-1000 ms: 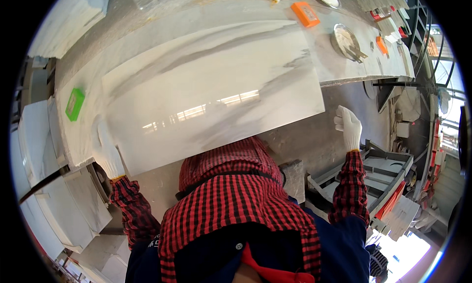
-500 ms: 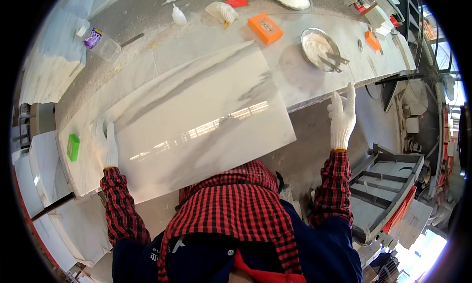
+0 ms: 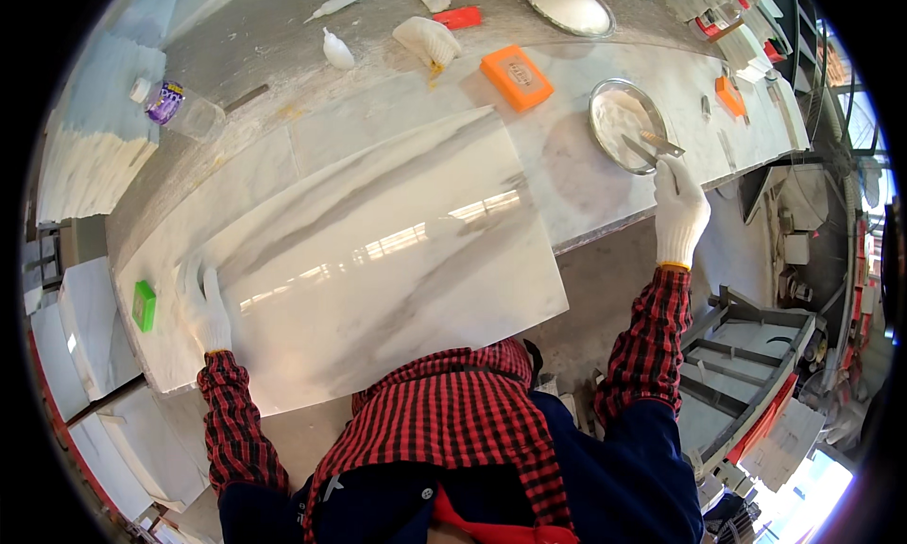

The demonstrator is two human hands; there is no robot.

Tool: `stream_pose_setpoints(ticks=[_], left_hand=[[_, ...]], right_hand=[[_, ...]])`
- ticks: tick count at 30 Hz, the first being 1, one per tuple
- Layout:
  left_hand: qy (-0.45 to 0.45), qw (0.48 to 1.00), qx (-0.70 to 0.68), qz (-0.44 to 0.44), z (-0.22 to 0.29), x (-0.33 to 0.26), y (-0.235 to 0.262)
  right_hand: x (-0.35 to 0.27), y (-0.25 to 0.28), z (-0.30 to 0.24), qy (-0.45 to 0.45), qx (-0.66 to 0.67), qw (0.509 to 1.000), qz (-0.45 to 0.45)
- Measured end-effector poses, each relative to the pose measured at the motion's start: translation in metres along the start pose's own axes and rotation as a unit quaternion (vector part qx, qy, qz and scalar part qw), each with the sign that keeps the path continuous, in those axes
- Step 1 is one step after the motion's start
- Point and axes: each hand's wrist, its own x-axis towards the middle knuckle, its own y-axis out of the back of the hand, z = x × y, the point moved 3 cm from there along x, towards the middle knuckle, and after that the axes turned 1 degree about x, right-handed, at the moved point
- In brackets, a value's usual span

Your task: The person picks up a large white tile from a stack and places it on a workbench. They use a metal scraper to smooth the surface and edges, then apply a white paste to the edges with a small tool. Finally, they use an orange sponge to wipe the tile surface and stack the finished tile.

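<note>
**Grip laid flat on a marble slab, other hand at a metal dish**

Spread flat and open, the left hand's grip (image 3: 203, 303) is pressed on the near-left corner of a large polished marble slab (image 3: 378, 251); nothing is clasped in it. The slab is laid at a slant across the bench (image 3: 586, 185), with its near-right corner jutting past the bench edge. Just left of that grip, a small green block (image 3: 144, 305) is seen on the bench edge.

Well to the right, the right hand (image 3: 680, 213) is stretched out with fingers loosely extended, and a thin metal tool (image 3: 652, 147) is met by its fingertips; whether the tool is actually pinched cannot be told. The tool is propped over the rim of a round metal dish (image 3: 619, 119) filled with white paste. Both hands are covered by white gloves, and red checked sleeves are worn.

Beyond the slab, an orange block (image 3: 517, 76), a crumpled glove (image 3: 427, 42) and a small white bottle (image 3: 336, 51) are scattered on the bench.
</note>
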Motion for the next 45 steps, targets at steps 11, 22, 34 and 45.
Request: stream_pose_setpoints(ticks=[11, 22, 34, 45], left_hand=[[0.011, 1.000, 0.000, 0.015, -0.003, 0.000, -0.006], [0.012, 0.999, 0.002, 0.043, -0.006, -0.006, -0.007], [0.007, 0.998, -0.047, 0.049, -0.004, 0.005, 0.006], [-0.102, 0.995, 0.001, -0.010, -0.038, 0.062, -0.003]], right_hand=[[0.006, -0.002, -0.005, -0.153, 0.193, 0.967, -0.068], [-0.012, 0.006, 0.004, 0.053, 0.047, 0.995, -0.065], [-0.083, -0.108, -0.164, 0.181, 0.217, 0.922, -0.266], [-0.118, -0.220, -0.270, -0.115, 0.362, 0.761, -0.526]])
